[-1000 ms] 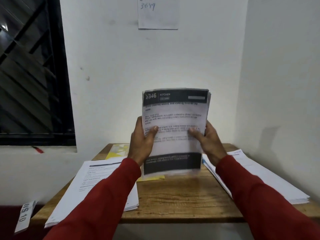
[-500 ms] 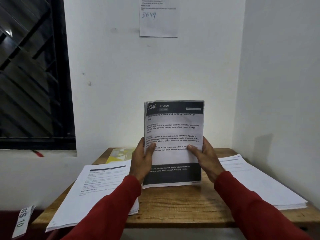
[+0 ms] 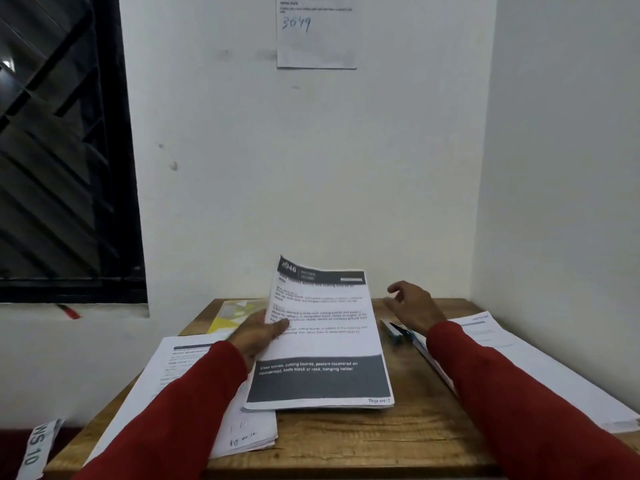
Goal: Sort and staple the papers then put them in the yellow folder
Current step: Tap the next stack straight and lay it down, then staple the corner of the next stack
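- Step in hand, as judged: a sorted set of papers (image 3: 320, 341) is squared and ready for stapling; the stapling itself is not yet done.
- Set of papers: printed sheets with dark bands at head and foot, near edge lying on the tabletop (image 3: 346, 441), far edge tilted up toward the wall.
- Left hand (image 3: 258, 336): holds the set at its left edge, thumb on the top sheet, fingers hidden underneath.
- Right hand (image 3: 412, 306): holding nothing, fingers loosely spread, hovering over the back right of the tabletop, apart from the set.
- Stapler (image 3: 394, 330): a small dark object with blue trim, just beside the right wrist; taken to be the stapler, though too blurred to be sure.
- Yellow folder (image 3: 230, 317): flat at the back left of the tabletop, partly covered by the left hand and the set.
- Next move, as judged: the right hand must take up the stapler while the left keeps the sheets aligned, then bind one corner.
- Left pile (image 3: 194, 386): loose sheets, its right edge lying under the held set.
- Right pile (image 3: 540, 362): loose sheets along the right edge of the tabletop, partly under the right sleeve (image 3: 502, 393).
- In the way: the left pile and the set both overlap the folder, so it needs clearing before filing.
- Notice (image 3: 317, 31): paper fixed to the wall above.
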### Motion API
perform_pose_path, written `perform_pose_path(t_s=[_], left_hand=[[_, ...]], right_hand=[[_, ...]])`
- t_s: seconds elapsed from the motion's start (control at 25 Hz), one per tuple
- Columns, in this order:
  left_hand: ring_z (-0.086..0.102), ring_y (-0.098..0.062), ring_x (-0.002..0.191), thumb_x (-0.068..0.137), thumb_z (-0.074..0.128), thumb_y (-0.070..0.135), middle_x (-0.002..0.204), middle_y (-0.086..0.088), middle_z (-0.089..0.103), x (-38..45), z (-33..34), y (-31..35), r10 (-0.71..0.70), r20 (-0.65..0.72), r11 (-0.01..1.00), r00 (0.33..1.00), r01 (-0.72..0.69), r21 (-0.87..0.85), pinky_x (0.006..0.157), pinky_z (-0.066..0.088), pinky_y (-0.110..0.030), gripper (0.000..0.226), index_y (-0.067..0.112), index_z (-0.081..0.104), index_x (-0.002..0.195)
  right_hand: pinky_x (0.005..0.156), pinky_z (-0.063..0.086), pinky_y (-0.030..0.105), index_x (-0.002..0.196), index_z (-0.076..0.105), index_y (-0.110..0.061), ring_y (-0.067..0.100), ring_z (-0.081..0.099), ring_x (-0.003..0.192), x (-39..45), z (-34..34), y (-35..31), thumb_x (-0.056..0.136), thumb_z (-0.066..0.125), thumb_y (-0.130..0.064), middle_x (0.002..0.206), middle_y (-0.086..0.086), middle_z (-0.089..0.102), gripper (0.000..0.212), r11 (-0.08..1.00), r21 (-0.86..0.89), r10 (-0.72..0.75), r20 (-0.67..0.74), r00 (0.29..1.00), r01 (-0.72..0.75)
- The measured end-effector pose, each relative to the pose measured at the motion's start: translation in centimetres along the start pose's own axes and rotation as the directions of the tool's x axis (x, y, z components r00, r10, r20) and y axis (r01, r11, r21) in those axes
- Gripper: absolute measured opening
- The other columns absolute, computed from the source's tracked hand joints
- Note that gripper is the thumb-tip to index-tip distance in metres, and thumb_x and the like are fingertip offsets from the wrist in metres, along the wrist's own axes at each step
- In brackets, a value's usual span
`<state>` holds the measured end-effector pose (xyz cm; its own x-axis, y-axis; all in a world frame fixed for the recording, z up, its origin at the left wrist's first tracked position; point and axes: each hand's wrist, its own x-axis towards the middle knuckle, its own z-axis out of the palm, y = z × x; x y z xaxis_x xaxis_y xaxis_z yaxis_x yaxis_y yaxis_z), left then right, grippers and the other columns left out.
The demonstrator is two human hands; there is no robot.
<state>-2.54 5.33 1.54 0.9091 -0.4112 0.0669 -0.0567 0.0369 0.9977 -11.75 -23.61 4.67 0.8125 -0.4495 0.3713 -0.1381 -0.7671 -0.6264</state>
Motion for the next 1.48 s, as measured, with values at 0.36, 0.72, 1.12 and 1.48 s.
perform_pose_path(t_s=[0.36,0.72,1.12,1.48], left_hand=[[0.071,-0.028,0.089,0.095,0.058,0.001,0.111,-0.016,0.072,1.8,-0.3,-3.2,-0.080,0.076,0.997,0.994,0.080,0.002,0.083,0.058,-0.037,0.021,0.003,0.064,0.115],[0.069,-0.036,0.103,0.094,0.061,0.005,0.113,-0.018,0.072,0.6,-0.3,-2.3,-0.087,0.146,0.995,0.985,0.093,-0.034,0.094,0.054,-0.049,0.028,-0.001,0.061,0.122],[0.073,-0.017,0.078,0.094,0.061,0.008,0.111,-0.015,0.073,-0.7,1.6,-1.5,-0.075,0.322,0.987,0.944,0.023,0.162,0.070,0.058,-0.026,0.024,0.003,0.064,0.118],[0.073,-0.020,0.087,0.095,0.060,0.010,0.113,-0.014,0.073,-0.3,1.8,-2.1,-0.080,0.395,0.980,0.915,0.000,0.199,0.076,0.058,-0.028,0.025,0.002,0.065,0.118]], right_hand=[[0.115,0.017,0.058,0.131,0.056,-0.021,0.036,0.033,0.140,1.7,4.0,4.9,0.085,0.041,-0.074,0.144,0.010,0.051,0.071,0.866,-0.475,0.268,0.170,0.948,-0.160],[0.081,0.048,0.037,0.108,0.056,-0.025,0.024,0.062,0.091,2.4,4.1,7.2,0.069,0.069,-0.070,0.102,0.008,0.065,0.061,0.984,0.005,0.177,0.021,0.984,-0.177],[0.069,0.045,0.009,0.126,0.061,-0.018,-0.002,0.059,0.087,1.5,-0.2,3.0,0.083,0.078,-0.020,0.109,-0.004,0.061,0.046,0.554,0.814,0.300,-0.391,0.870,0.175],[0.077,0.053,0.030,0.102,0.060,-0.027,0.014,0.066,0.077,1.5,2.3,2.8,0.078,0.083,-0.022,0.087,0.001,0.068,0.033,0.755,0.621,-0.080,-0.234,0.969,0.212]])
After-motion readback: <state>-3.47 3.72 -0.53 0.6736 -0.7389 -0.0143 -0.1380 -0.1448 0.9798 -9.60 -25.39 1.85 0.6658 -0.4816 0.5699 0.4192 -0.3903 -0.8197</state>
